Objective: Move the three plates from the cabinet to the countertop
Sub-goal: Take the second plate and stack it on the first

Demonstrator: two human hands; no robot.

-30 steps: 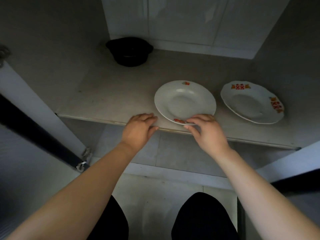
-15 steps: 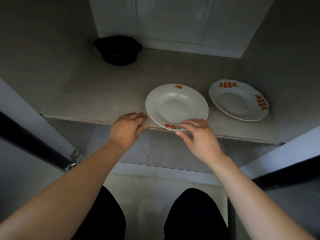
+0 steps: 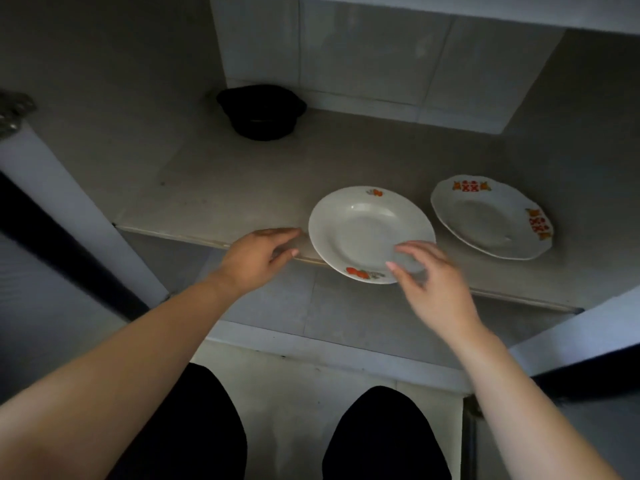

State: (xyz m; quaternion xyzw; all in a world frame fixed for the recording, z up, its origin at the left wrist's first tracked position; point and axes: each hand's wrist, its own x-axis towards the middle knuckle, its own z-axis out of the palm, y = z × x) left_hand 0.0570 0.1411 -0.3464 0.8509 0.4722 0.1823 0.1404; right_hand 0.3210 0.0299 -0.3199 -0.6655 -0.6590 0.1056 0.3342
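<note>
A white deep plate with small red fruit prints (image 3: 360, 226) lies on the cabinet shelf (image 3: 214, 199), its near rim sticking out past the shelf's front edge. A second white plate with orange-red emblems (image 3: 485, 220) rests to its right, further in. My right hand (image 3: 433, 285) hovers over the near right rim of the first plate, fingers spread and blurred, gripping nothing. My left hand (image 3: 256, 258) is at the shelf's front edge just left of that plate, fingers loosely apart. Only two plates are in view.
A black pot with side handles (image 3: 261, 110) stands at the back left of the shelf. Open cabinet doors flank the opening, left (image 3: 69, 216) and right (image 3: 571, 337). Dark-clothed knees (image 3: 381, 434) show below, over a pale floor.
My right hand has lifted off the plate's near rim and opened its fingers. The plate now overhangs the shelf edge more. My left hand has lifted slightly from the edge.
</note>
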